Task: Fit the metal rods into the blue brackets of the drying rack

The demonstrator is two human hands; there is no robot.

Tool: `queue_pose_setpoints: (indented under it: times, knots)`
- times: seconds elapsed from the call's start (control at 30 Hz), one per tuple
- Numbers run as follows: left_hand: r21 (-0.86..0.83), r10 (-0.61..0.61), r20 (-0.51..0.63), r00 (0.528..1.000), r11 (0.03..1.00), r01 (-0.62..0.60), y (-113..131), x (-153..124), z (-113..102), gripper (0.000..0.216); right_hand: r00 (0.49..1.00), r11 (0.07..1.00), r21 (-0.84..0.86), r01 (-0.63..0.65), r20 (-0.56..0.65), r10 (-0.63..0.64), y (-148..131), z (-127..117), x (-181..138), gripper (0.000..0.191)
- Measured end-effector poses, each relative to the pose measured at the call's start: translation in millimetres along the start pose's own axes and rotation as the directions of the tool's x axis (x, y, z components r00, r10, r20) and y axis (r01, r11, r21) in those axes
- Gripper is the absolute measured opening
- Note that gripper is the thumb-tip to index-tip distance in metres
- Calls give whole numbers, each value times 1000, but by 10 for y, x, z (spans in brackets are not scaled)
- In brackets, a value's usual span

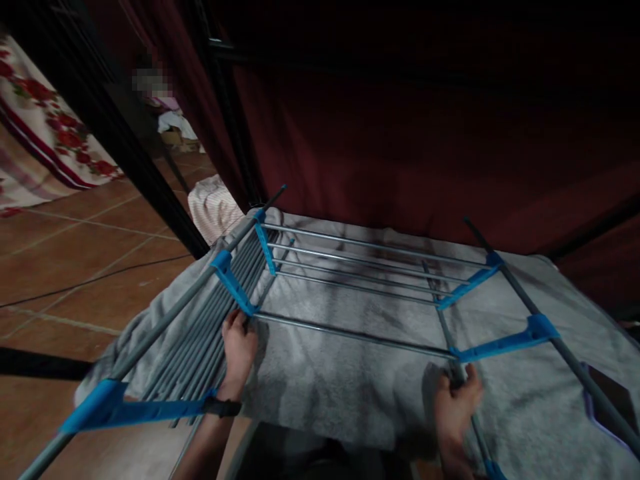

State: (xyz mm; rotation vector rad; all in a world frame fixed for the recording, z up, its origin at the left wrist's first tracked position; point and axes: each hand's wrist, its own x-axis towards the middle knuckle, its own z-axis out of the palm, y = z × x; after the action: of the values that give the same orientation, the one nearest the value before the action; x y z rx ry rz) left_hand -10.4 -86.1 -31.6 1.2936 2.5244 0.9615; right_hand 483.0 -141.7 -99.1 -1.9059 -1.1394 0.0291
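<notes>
A folding clothes drying rack (350, 333) with grey metal rods and blue plastic brackets lies over a grey blanket (330, 387). My left hand (239, 352) is closed on the rods of the left wing, just under a blue bracket (233, 283). My right hand (456, 403) is wrapped round a grey leg tube at the near right, below another blue bracket (505, 343). A dark strap sits on my left wrist.
A dark red curtain (400, 133) hangs behind the rack. Brown tiled floor (90, 267) lies to the left, with a floral cloth (45, 127), a striped pink bundle (215, 207) and black frame posts. A dark phone-like slab (610, 400) rests on the blanket at right.
</notes>
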Motion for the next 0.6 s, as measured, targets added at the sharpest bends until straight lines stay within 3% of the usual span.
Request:
queue_pose_setpoints:
  times: [0.1, 0.27, 0.47, 0.6]
  knots:
    - [193, 13, -21, 1000, 981, -8, 51, -66, -108, 56, 997, 994, 91, -57, 65, 51, -74, 81, -237, 67]
    - [525, 1, 64, 998, 850, -35, 235, 21, -242, 52, 963, 993, 103, 65, 254, -89, -141, 231, -435, 51]
    - [640, 75, 103, 992, 758, -124, 399, -65, -343, 53, 943, 979, 56, 198, 260, -206, -106, 315, -438, 45]
    - [638, 102, 148, 984, 750, -174, 551, -250, -565, 51, 939, 974, 20, 227, 259, -224, -126, 315, -447, 44]
